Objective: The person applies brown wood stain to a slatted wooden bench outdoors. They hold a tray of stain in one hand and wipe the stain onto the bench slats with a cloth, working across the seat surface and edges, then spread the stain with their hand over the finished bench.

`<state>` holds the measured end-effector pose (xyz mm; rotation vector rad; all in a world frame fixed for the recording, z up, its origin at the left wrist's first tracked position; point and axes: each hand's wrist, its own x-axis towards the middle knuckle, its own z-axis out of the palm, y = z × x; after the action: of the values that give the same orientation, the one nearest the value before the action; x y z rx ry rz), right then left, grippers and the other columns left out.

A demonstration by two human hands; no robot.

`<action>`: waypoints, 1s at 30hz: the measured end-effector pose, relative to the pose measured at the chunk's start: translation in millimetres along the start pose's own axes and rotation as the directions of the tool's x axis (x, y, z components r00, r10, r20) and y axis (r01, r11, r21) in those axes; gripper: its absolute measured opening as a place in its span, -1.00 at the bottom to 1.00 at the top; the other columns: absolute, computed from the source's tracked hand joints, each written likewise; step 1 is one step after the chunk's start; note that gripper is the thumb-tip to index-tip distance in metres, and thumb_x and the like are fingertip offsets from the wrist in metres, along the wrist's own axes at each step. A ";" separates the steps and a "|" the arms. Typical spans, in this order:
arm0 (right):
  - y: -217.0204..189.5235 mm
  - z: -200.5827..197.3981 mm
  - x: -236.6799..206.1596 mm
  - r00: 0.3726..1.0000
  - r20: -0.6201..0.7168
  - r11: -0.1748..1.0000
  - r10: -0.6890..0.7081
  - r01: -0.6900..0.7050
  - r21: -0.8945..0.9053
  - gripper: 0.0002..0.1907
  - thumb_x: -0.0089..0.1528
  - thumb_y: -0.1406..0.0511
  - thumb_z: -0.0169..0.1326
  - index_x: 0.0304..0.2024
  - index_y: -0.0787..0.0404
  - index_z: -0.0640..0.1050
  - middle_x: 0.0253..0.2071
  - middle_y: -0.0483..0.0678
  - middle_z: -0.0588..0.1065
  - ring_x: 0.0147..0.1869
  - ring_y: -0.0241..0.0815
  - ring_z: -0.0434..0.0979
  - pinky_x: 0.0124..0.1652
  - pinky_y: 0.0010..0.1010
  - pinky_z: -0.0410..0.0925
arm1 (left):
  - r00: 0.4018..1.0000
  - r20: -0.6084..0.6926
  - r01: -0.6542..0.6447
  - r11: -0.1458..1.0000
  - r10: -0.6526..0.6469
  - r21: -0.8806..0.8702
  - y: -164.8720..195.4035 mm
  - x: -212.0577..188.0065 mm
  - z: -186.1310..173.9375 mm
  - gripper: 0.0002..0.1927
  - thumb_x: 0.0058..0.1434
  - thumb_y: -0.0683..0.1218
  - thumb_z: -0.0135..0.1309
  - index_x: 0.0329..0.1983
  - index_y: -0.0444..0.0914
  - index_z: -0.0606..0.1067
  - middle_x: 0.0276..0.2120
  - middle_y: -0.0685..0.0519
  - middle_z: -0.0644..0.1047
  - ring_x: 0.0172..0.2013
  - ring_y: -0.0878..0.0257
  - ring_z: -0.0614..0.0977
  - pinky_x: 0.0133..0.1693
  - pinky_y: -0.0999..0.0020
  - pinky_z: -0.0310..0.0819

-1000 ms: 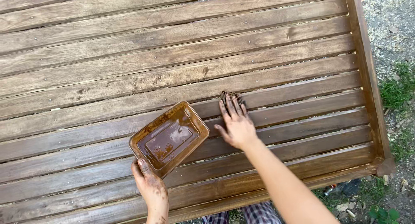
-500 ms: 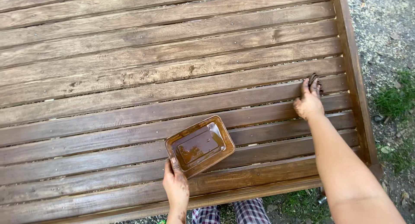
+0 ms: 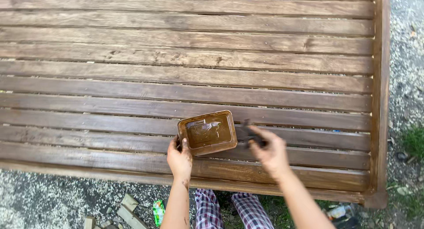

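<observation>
A small rectangular tray (image 3: 207, 132) with brown stain liquid in it rests on the slatted wooden panel (image 3: 185, 79). My left hand (image 3: 179, 159) grips the tray's near left corner. My right hand (image 3: 268, 152) is just right of the tray, fingers closed on a dark stained rag or sponge (image 3: 248, 134) that touches the slat beside the tray's right edge. Both hands are smeared with brown stain.
The panel's raised right rail (image 3: 380, 92) borders gravel ground (image 3: 406, 56) with grass tufts (image 3: 415, 140). Below the panel's near edge are my checked trousers (image 3: 207, 209), small wood scraps (image 3: 126, 209) and a green wrapper (image 3: 158, 209).
My right hand has come back from the far right slats to beside the tray. The view has shifted, so tray and left hand sit nearer the middle.
</observation>
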<state>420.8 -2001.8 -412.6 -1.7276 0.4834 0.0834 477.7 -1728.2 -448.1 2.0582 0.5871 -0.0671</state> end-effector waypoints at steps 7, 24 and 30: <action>-49.3 92.9 32.7 0.946 0.314 0.837 -0.083 0.237 -0.493 -0.45 0.08 0.37 0.22 0.16 0.16 0.55 0.18 0.07 0.52 0.23 0.05 0.53 0.23 -0.27 0.37 | 0.999 0.012 -0.054 0.968 0.053 0.246 30.9 -22.4 -20.8 -0.46 0.30 0.08 0.10 0.27 -0.27 0.40 0.34 -0.19 0.30 0.31 -0.14 0.35 0.29 0.03 0.22; -239.0 61.5 -65.0 0.895 -0.047 0.462 -0.444 0.184 -0.867 0.00 0.20 -0.04 0.08 0.54 -0.09 -0.12 0.60 -0.14 -0.15 0.66 -0.04 -0.33 0.45 0.20 -0.33 | 0.940 0.111 -0.340 0.847 0.324 0.409 136.9 -14.2 -299.2 -0.27 0.25 0.22 0.10 0.45 0.01 0.23 0.54 -0.05 -0.06 0.49 -0.16 -0.08 0.36 -0.24 -0.16; -337.7 100.6 -141.2 0.872 -0.038 0.377 -0.488 0.172 -0.910 0.04 0.21 -0.10 -0.02 0.56 -0.15 -0.26 0.63 -0.18 -0.28 0.67 -0.07 -0.46 0.45 0.21 -0.39 | 0.851 0.072 -0.513 0.795 0.520 0.323 153.3 -20.1 -410.9 -0.16 0.21 0.24 0.12 0.51 -0.08 0.15 0.53 -0.19 -0.08 0.49 -0.21 -0.06 0.37 -0.21 -0.05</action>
<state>435.6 -1822.2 -78.5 -2.9280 0.2835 -0.3008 450.5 -1463.1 -99.3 2.4871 -0.0042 0.1926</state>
